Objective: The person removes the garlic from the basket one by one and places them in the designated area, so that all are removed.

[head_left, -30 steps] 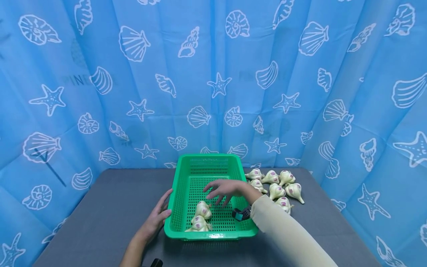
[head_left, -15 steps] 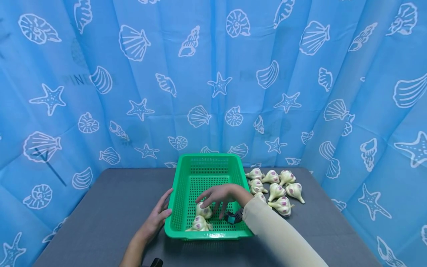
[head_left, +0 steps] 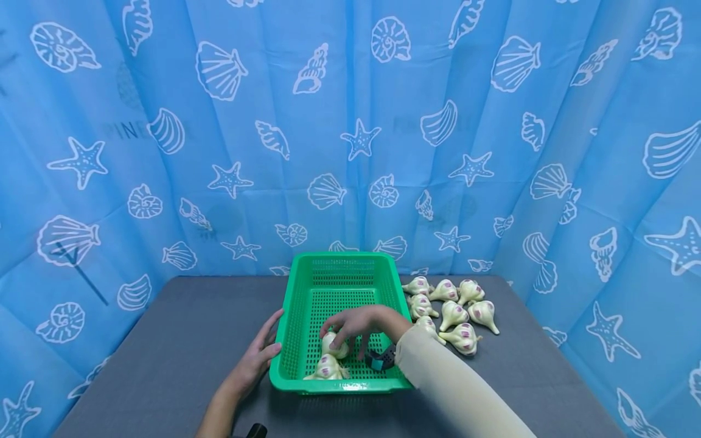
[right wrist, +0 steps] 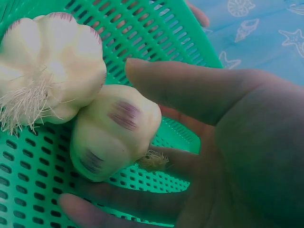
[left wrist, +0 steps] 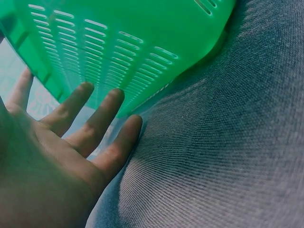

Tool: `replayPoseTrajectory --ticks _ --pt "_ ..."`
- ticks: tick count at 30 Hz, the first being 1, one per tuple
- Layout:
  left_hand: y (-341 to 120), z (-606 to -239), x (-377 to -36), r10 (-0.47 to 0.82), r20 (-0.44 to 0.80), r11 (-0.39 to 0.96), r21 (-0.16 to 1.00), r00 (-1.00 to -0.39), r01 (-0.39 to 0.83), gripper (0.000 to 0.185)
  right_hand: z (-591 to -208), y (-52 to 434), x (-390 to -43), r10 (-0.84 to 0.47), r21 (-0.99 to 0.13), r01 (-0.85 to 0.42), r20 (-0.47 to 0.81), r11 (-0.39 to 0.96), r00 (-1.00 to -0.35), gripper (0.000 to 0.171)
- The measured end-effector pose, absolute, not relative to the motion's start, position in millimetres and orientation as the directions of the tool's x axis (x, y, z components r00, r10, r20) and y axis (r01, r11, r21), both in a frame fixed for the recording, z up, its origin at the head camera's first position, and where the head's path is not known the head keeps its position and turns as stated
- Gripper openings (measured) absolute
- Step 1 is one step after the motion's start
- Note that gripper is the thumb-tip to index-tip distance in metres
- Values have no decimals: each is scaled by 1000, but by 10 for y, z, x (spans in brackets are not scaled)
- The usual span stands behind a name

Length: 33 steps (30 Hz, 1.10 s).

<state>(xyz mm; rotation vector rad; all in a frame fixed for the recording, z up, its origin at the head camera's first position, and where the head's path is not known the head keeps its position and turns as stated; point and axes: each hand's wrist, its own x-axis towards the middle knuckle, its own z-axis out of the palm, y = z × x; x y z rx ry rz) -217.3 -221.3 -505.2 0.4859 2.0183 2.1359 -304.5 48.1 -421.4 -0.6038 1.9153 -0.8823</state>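
Observation:
Two garlic bulbs lie near the front left inside the green plastic basket [head_left: 347, 385]. My right hand [head_left: 356, 322] reaches down into the basket with its fingers and thumb around the rear garlic bulb [head_left: 333, 345]. In the right wrist view, the thumb passes along one side of that garlic bulb [right wrist: 116, 130] and the fingers lie on the other. The front garlic bulb [head_left: 327, 367], roots showing, sits right beside it. My left hand [head_left: 256, 359] rests against the basket's left side, fingers spread and nearly straight along the slotted wall [left wrist: 95, 52].
Several more garlic bulbs [head_left: 453, 313] lie on the grey cloth-covered table [head_left: 219, 328] to the right of the basket. A blue shell-patterned curtain [head_left: 350, 152] hangs behind and at both sides. A dark band with a teal part [head_left: 378, 362] is on the right wrist.
My right hand has come down and slightly left from above the basket floor to the rear garlic bulb, its fingers closing in around it. The left hand and basket stay put.

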Motion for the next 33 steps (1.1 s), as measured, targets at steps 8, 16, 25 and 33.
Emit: replayPoseTrajectory --ticks 8,16,25,33 --pt "-2226 -5018 -2161 365 149 -73 989 -919 131 66 -4258 415 -3009 -709 -776 -119 -488 619 -510 29" --pt "-2227 -5015 -2159 362 150 -79 988 -920 130 66 -4280 377 -2991 -709 -761 -187 -445 622 -548 28" --pt "-2220 -5029 -2161 362 158 -83 987 -919 137 67 -4282 371 -2945 -660 -735 -157 -467 660 -588 39" --pt "-2224 -5024 -2154 366 143 -93 989 -920 116 67 -4286 362 -2908 -657 -713 -188 -465 675 -593 42"
